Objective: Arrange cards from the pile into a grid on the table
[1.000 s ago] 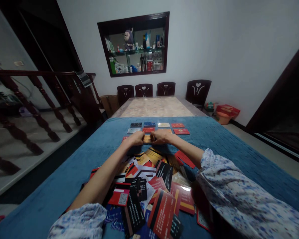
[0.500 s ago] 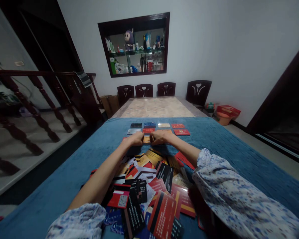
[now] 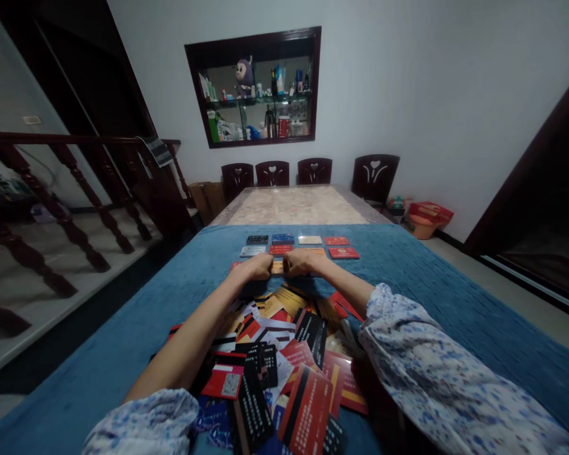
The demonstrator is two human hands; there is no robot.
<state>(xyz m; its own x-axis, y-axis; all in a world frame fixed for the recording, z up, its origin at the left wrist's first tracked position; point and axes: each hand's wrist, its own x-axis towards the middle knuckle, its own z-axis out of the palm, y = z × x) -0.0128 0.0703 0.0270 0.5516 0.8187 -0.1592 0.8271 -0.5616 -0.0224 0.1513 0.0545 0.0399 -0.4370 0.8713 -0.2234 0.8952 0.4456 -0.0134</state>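
Yellow card (image 3: pixel 277 268): lay between our left hand (image 3: pixel 258 266) and right hand (image 3: pixel 304 260).
Fingers (image 3: pixel 267 265): curled at its ends; we could not tell whether they pinched.
Orange card (image 3: pixel 317 252): just behind our right hand; we judged a sideways bump could skew it.

**Flanking an orange card stack (image 3: pixel 277 268) with both hands**

Set at its ends with curled fingers: left hand (image 3: pixel 260 267) and right hand (image 3: pixel 299 261). Stretched, in patterned sleeves (image 3: pixel 422 341), over a loose pile of cards (image 3: pixel 308 404) on blue cloth (image 3: pixel 436 284). Just beyond, arranged in rows: neat card stacks (image 3: pixel 281 250). Farther back: pale tabletop (image 3: pixel 289 205), dark chairs (image 3: pixel 374 177).
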